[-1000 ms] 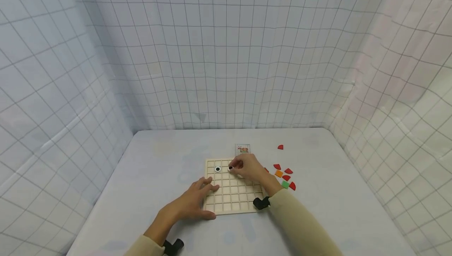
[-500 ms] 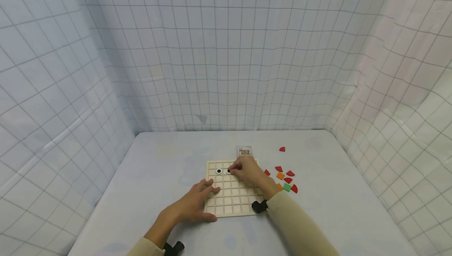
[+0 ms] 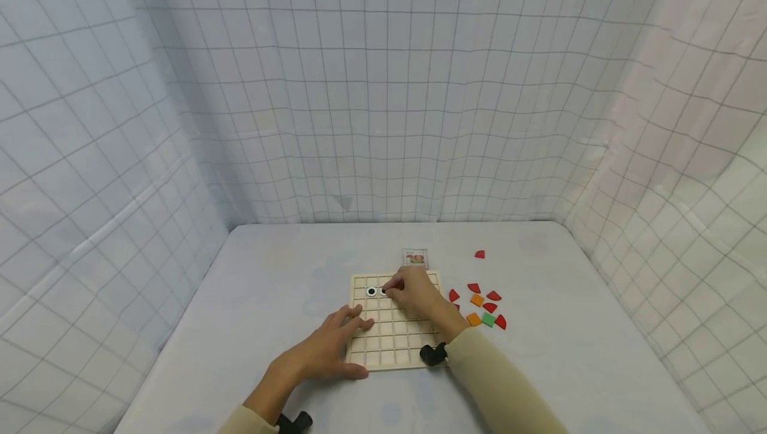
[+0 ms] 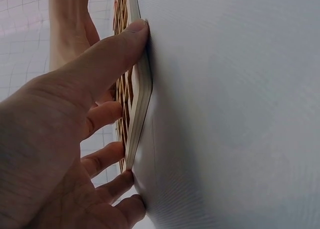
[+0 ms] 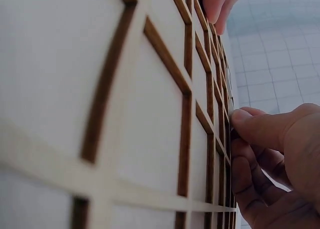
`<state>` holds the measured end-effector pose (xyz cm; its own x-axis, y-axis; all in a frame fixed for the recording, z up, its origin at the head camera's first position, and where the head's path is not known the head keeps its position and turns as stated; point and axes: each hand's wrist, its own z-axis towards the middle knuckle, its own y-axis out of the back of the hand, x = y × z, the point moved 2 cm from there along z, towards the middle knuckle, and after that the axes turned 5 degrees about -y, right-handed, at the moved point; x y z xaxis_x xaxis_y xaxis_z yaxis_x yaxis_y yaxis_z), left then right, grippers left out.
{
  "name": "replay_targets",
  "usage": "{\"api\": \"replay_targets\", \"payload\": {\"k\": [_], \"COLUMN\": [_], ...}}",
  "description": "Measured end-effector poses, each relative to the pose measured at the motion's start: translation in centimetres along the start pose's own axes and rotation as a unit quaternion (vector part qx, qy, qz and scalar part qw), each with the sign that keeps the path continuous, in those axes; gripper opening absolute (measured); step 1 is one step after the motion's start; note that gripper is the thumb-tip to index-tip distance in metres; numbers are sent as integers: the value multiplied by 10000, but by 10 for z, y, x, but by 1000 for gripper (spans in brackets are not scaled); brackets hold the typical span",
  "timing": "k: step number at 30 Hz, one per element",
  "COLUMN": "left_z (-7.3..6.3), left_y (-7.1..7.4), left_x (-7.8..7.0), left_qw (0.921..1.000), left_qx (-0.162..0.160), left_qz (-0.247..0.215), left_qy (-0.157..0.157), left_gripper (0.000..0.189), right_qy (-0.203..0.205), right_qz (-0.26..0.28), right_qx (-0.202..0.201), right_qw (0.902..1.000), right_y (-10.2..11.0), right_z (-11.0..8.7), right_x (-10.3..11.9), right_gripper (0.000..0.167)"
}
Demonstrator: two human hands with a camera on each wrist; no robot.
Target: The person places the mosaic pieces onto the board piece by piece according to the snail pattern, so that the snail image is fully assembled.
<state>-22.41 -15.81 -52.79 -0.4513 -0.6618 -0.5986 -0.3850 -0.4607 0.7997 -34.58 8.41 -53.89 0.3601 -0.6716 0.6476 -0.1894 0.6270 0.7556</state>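
Observation:
A pale wooden grid board (image 3: 386, 344) lies flat on the table. In the upper left of its grid sits a white round piece with a black centre (image 3: 371, 291). My right hand (image 3: 417, 295) pinches a second such white round piece (image 3: 383, 291) between thumb and fingertips, low over the cell beside it and partly hidden by the fingers. The right wrist view has those fingertips right at the grid, the piece itself mostly covered. My left hand (image 3: 328, 349) rests at the board's left side with fingers spread, its thumb (image 4: 132, 36) against the front edge.
Right of the board lie several red quarter-round pieces (image 3: 500, 321), orange squares (image 3: 477, 300) and a green square (image 3: 488, 319). One red quarter-round (image 3: 480, 254) lies farther back. A small picture card (image 3: 415, 257) is behind the board. Gridded white curtains surround the table.
My right hand has shifted slightly left with the pinched white round piece, bringing it closer to the one on the board. The left hand stays in place; the view tilts slightly.

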Motion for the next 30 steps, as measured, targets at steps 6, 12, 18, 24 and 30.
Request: {"api": "replay_targets", "payload": {"k": [6,12,18,24,30], "left_z": [1,0,0,0,0], "left_y": [1,2,2,1,3], "left_x": [0,-1,-2,-1,-3], "left_qw": [10000,10000,10000,10000,10000], "left_qx": [5,30,41,14,35], "left_qz": [-13,-9,-34,-15,-4], "left_qy": [62,25,-77,-39,-27], "left_gripper": [96,95,96,96,96], "right_qy": [-126,-91,22,42,103], "right_qz": [48,47,-6,28,-108], "right_qx": [-10,146,293,190,49], "right_qw": [9999,9998,9996,9998,9999], "right_y": [-1,3,9,20,38], "right_z": [3,1,-2,-10,-21], "right_x": [2,3,4,4,-3], "right_gripper": [10,10,12,12,14]}}
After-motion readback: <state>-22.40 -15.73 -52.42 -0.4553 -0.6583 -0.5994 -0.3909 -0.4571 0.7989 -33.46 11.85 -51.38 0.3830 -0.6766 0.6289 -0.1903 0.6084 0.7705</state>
